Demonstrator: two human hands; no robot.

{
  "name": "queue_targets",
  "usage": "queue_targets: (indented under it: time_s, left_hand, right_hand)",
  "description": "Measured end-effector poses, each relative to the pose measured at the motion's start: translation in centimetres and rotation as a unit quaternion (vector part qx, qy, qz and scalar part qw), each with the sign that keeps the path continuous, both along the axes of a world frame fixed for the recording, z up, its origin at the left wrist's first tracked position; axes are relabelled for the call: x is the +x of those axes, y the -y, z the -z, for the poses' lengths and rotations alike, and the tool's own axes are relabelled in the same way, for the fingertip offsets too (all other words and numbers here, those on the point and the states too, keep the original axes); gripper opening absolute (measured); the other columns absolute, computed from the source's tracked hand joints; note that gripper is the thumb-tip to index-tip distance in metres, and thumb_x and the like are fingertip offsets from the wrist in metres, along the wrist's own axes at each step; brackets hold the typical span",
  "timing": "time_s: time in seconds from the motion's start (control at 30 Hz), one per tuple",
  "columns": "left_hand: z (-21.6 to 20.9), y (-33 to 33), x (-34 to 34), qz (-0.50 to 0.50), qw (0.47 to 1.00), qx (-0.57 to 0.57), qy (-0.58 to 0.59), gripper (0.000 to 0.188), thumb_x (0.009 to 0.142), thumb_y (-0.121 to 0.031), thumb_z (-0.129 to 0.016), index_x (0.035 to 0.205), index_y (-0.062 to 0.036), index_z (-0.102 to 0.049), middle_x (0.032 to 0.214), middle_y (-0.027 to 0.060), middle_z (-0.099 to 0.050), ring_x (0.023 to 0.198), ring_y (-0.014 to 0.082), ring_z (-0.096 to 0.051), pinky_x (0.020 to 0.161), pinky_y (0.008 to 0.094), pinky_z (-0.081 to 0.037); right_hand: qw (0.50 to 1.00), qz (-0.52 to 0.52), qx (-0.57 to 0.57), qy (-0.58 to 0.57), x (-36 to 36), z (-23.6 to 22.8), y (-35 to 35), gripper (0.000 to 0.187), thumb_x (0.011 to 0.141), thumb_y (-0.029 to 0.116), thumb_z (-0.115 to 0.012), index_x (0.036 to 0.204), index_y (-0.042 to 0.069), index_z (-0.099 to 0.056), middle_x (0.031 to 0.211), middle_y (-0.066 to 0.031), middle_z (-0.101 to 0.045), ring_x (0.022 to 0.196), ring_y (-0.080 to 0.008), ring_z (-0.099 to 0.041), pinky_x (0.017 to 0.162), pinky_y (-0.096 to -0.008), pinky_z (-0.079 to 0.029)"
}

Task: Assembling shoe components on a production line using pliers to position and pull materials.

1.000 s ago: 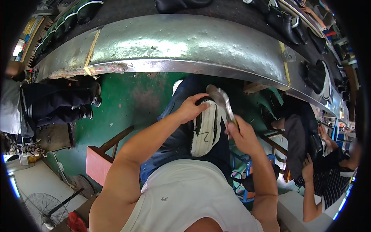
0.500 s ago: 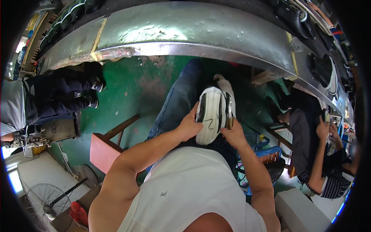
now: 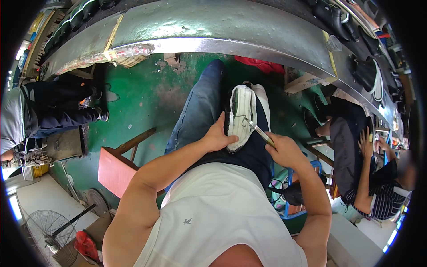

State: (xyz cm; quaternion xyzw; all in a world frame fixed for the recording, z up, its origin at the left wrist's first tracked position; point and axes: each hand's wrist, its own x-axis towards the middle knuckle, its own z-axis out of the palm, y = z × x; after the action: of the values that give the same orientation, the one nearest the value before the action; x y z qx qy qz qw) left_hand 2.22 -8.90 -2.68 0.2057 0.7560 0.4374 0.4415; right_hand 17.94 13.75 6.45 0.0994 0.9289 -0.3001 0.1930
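A shoe (image 3: 240, 131) lies upturned over my lap, its pale underside facing up with a dark curved mark on it and dark material along its rim. My left hand (image 3: 219, 135) grips its near left side, thumb on the underside. My right hand (image 3: 281, 149) is closed round the yellow-brown handle of a slim metal hand tool (image 3: 259, 130). The tool's tip is at the right middle of the underside, by the mark; whether it touches cannot be told. Beyond the shoe, a long white piece (image 3: 261, 95) shows, partly hidden.
A metal-edged workbench (image 3: 222, 42) spans the far side, with black shoes (image 3: 331, 20) at its right. A pink-topped stool (image 3: 116, 171) stands left, a fan (image 3: 46, 227) lower left. One person (image 3: 356, 147) sits at right; another (image 3: 49, 109) stands at left. Red cloth (image 3: 260, 65) lies under the bench.
The shoe has moved slightly farther from my body. My right hand has shifted from the shoe's right edge outward, and the tool now slants over the underside.
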Motion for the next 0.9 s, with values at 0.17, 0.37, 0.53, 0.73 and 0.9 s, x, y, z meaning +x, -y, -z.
queue_targets:
  time_s: [0.17, 0.37, 0.53, 0.73, 0.9]
  left_hand:
    - [-0.6, -0.4, 0.5, 0.059, 0.994, -0.018, -0.092, 0.115, 0.077, -0.026, -0.083, 0.155, 0.0138, -0.008, 0.157, 0.0331, -0.03, 0.146, 0.0365, -0.036, 0.12, 0.0332, -0.03]
    - [0.3, 0.1, 1.0, 0.081, 0.987, 0.002, -0.142, 0.106, 0.083, -0.019, -0.077, 0.156, 0.0123, -0.006, 0.161, 0.0299, -0.025, 0.148, 0.0351, -0.033, 0.122, 0.0349, -0.026]
    - [2.1, -1.8, 0.5, -0.279, 0.85, 0.204, 0.397, 0.072, 0.103, -0.036, -0.051, 0.154, 0.0078, -0.025, 0.145, 0.0199, -0.051, 0.129, 0.0307, -0.056, 0.109, 0.0383, -0.045]
    - [7.3, -4.8, -0.5, -0.409, 0.889, 0.002, 0.208, 0.067, 0.107, -0.051, -0.032, 0.124, 0.0055, -0.063, 0.121, 0.0277, -0.066, 0.111, 0.0399, -0.067, 0.094, 0.0482, -0.051]
    - [6.7, -4.7, -0.7, -0.311, 0.945, -0.059, -0.086, 0.058, 0.108, -0.039, -0.029, 0.131, 0.0039, -0.06, 0.119, 0.0354, -0.063, 0.117, 0.05, -0.057, 0.099, 0.0527, -0.046]
  right_hand:
    - [0.992, -0.098, 0.057, -0.054, -2.7, -0.2, -0.3, 0.045, 0.089, 0.01, -0.064, 0.129, -0.007, -0.054, 0.125, -0.0275, -0.062, 0.117, -0.0413, -0.06, 0.096, -0.046, -0.049]
    - [0.903, -0.265, 0.182, 0.285, -10.8, -6.1, 2.3, 0.038, 0.083, 0.012, -0.062, 0.118, -0.004, -0.065, 0.104, -0.0206, -0.072, 0.102, -0.036, -0.07, 0.085, -0.0448, -0.056]
    - [0.961, -0.204, 0.113, 0.15, -8.7, -2.0, 0.7, 0.028, 0.09, 0.022, -0.063, 0.108, 0.0, -0.067, 0.098, -0.0204, -0.073, 0.094, -0.0381, -0.07, 0.084, -0.0482, -0.055]
    - [0.989, -0.121, 0.063, -0.057, -5.6, 6.4, 1.2, 0.023, 0.09, 0.021, -0.064, 0.105, 0.003, -0.064, 0.09, -0.0193, -0.07, 0.092, -0.0387, -0.068, 0.082, -0.0489, -0.054]
    - [0.986, -0.073, 0.05, -0.142, -5.2, 6.3, 1.5, 0.022, 0.09, 0.019, -0.063, 0.105, 0.003, -0.063, 0.093, -0.0194, -0.069, 0.095, -0.0389, -0.066, 0.083, -0.0487, -0.053]
